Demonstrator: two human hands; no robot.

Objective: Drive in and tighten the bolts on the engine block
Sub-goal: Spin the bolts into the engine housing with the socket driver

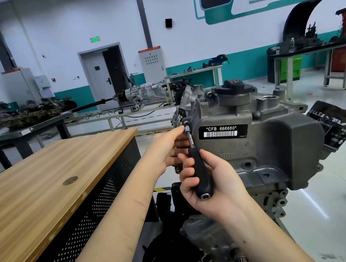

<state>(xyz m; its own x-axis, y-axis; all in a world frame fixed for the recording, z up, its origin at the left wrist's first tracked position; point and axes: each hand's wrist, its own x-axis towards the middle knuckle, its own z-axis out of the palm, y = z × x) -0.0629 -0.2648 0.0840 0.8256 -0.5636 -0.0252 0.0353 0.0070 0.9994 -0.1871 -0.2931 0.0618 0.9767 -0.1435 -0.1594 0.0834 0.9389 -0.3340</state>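
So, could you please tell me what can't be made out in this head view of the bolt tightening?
- The bolt itself: hidden by the driver's socket tip and the left hand.
- Left fingertips: tucked behind the driver shaft.
- Part of the black handle: covered by the right hand's grip.
- Small print under the barcode label: too small.
- The engine block's lower end: cut off by the bottom edge.
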